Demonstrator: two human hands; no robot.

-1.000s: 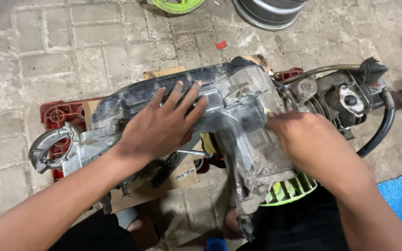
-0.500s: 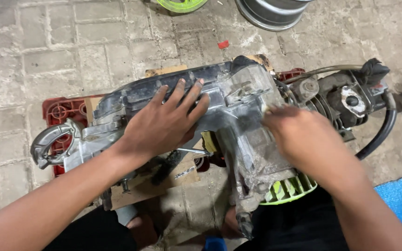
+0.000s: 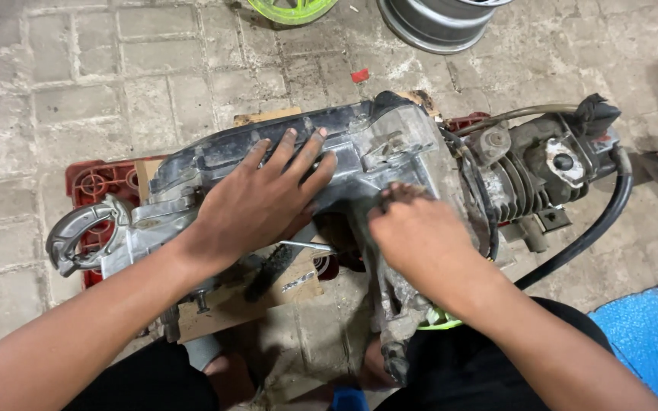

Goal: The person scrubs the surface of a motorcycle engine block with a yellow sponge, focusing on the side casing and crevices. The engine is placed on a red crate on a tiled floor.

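Left hand (image 3: 260, 202) hasn't budged in the last second: flat on the dark cover of the scooter engine (image 3: 359, 164), fingers spread apart, pinning it down on the red plastic crate (image 3: 93, 186) and cardboard over the brick floor. Right hand (image 3: 420, 240) has crept a bit toward the middle of the case, and its fingers are curled together at something near the seam, but I can't tell what they're pinching, so it looks like small fiddly work there.
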